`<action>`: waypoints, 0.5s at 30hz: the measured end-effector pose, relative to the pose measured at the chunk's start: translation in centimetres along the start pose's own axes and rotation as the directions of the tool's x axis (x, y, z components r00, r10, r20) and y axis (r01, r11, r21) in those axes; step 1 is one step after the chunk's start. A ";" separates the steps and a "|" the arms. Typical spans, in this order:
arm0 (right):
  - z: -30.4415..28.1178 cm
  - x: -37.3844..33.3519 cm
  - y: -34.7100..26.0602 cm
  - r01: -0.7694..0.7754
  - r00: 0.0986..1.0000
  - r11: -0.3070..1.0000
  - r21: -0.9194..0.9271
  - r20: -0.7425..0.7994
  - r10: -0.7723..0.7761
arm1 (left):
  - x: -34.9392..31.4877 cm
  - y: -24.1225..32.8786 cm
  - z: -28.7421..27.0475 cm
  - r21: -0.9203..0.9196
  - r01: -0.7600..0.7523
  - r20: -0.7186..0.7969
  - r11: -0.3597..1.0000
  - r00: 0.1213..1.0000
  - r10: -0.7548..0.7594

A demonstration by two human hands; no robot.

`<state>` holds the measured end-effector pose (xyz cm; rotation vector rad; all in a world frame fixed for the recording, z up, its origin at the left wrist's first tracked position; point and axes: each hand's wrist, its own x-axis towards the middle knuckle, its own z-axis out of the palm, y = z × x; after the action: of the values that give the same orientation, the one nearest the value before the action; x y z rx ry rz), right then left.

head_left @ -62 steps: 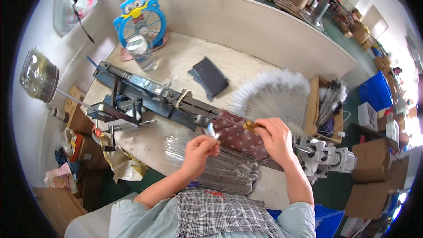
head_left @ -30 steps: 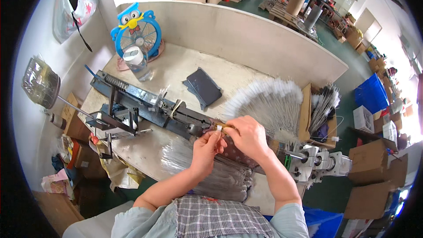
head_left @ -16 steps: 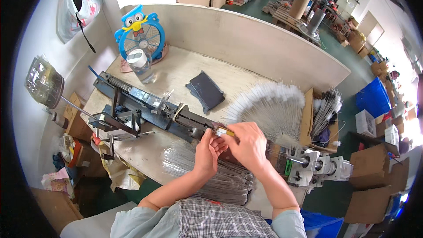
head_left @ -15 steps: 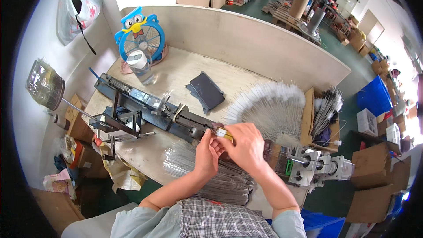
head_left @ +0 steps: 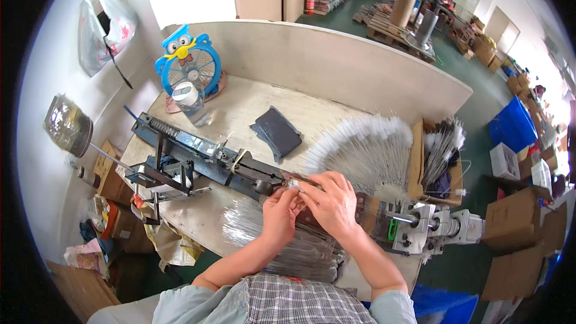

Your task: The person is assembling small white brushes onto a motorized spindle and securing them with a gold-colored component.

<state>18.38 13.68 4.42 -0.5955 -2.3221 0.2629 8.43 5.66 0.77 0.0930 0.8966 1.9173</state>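
Note:
My left hand (head_left: 279, 215) and my right hand (head_left: 330, 201) meet at the right end of a long dark metal fixture (head_left: 207, 157). Both are closed, thumbs and fingers pinched together around a small whitish piece (head_left: 293, 183) too small and covered to name. Below my wrists lies a thick bundle of thin wire-like strands (head_left: 306, 249). Beyond my right hand, a fan of thin wire stems with white bristly tips (head_left: 360, 144) spreads over the worktable (head_left: 240, 93).
A dark phone-like slab (head_left: 277, 132) lies behind the fixture. A blue cartoon fan (head_left: 191, 63) and a clear bottle (head_left: 191, 105) stand at the back left. On the right are a cardboard box (head_left: 417, 162) of dark-tipped stems and a metal shaft mechanism (head_left: 429, 228).
The yellow item that showed in my right hand's fingers is no longer visible. My fingertips have drawn closer together around the whitish piece. The whole view has tilted slightly.

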 end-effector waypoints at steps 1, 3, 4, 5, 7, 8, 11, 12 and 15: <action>-0.2 -0.4 0.5 -0.001 1.000 1.000 -0.013 -0.007 0.001 | 0.0 0.0 0.3 0.007 0.020 -0.005 1.000 1.000 -0.020; -1.3 -0.5 0.5 -0.039 0.999 0.999 -0.034 0.016 0.040 | 0.0 -0.2 0.5 0.003 0.029 -0.022 1.000 0.999 -0.029; -1.3 -0.4 0.6 -0.026 0.999 0.999 -0.028 0.027 0.027 | 0.1 -0.5 0.4 0.025 0.034 -0.009 0.999 0.999 -0.034; -1.3 -0.3 0.6 -0.013 1.000 1.000 -0.010 0.025 0.013 | 0.1 -0.6 0.2 0.049 0.039 0.005 0.998 0.999 -0.040; -1.3 -0.1 0.3 -0.008 1.000 1.000 0.016 0.013 0.007 | 0.0 -0.3 0.2 0.039 0.039 -0.002 0.998 0.999 -0.039; -1.1 0.0 -0.1 -0.008 1.000 1.000 0.011 0.016 0.008 | -0.1 -0.2 0.2 0.037 0.037 -0.008 0.999 0.999 -0.037; -0.7 0.4 -0.4 -0.014 0.997 1.000 0.014 0.081 0.013 | 0.1 0.1 -0.5 0.001 0.069 0.010 0.998 0.998 -0.069; -0.7 0.3 -0.3 -0.007 0.996 1.000 0.016 0.085 0.006 | 0.2 0.0 -0.4 -0.005 0.063 0.006 0.998 0.998 -0.063; -0.7 0.3 0.1 -0.005 0.996 1.000 0.002 0.090 0.004 | 0.2 -0.3 -0.1 -0.045 0.067 0.009 0.997 0.998 -0.067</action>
<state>18.71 13.90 5.13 -0.5991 -2.4069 0.3000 8.51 5.81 0.52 0.0425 0.8407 1.8729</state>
